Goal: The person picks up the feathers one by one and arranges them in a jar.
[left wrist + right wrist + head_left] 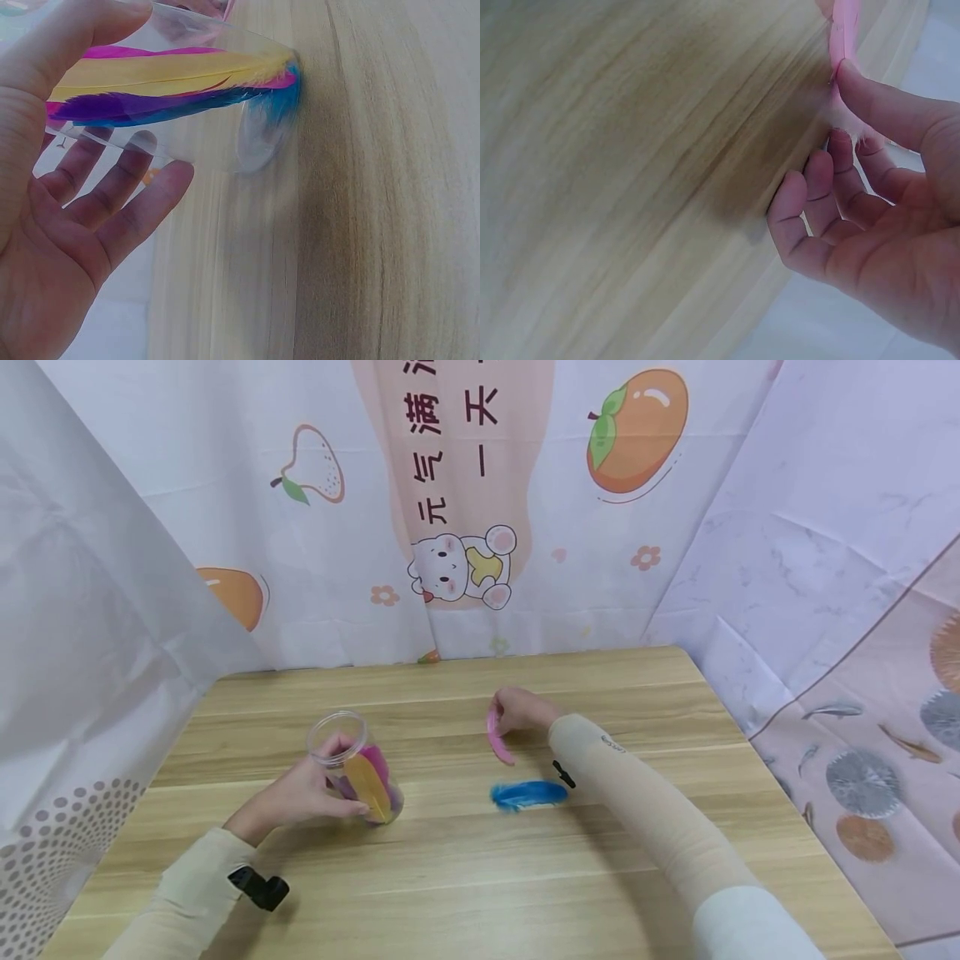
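Gripping with the left hand (303, 789) a clear cup (337, 712), with thumb to one side and bent, spread fingers to the other, opened to about the cup's breadth. Pinching with the right hand (519, 707) a pink feather (496, 739), with thumb pressed against it and other fingers loosely bent. Well to the right of the cup, over the far half of the worktop (442, 877); hard to tell whether touching it.

Slim, curved and soft pink, with whitish fluff near the pinched end. Inside the cup, on the worktop's left: a yellow feather (369, 789), a magenta feather (377, 763), a purple feather (139, 103) and a turquoise feather (187, 109), smooth-vaned, with down towards the base. See-through and glossy at the cup wall, round at the open rim. Flat on the worktop, closer to the person: a blue feather (529, 794), broad, with ragged fluff at the left end.

Pale, streaky wood grain across the worktop. On the right sleeve (637, 785), beige and close-fitting, dark lettering too small to read. Behind, on white cloth (322, 593) printed with fruit and a cat (450, 564): dark red Chinese characters, legible as 元, 气, 满 and 一, 天, cut off above.
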A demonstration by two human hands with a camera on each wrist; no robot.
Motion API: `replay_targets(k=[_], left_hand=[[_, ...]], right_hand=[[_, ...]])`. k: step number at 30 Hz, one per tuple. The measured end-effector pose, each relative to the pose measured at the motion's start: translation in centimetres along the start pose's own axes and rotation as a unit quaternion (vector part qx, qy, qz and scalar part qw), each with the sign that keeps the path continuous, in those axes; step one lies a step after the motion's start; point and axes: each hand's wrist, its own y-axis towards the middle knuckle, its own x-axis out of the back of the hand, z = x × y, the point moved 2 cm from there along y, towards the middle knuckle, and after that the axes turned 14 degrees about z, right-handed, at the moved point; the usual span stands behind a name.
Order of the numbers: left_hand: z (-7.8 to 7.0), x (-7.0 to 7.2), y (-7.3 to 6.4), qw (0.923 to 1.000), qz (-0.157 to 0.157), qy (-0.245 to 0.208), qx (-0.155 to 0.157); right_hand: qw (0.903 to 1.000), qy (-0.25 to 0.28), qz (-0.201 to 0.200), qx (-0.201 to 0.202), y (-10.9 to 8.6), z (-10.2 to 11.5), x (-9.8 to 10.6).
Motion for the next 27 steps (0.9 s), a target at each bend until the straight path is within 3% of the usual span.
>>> replay_targets(k=[16, 27], left_hand=[[-0.23, -0.02, 0.22, 0.9999, 0.0, 0.005, 0.015], [-0.17, -0.14, 0.06, 0.9999, 0.0, -0.003, 0.014]], right_hand=[[0.9999, 0.004, 0.005, -0.013, -0.39, 0.23, 0.21], [0.9994, -0.031, -0.001, -0.014, -0.25, 0.61, -0.15]])
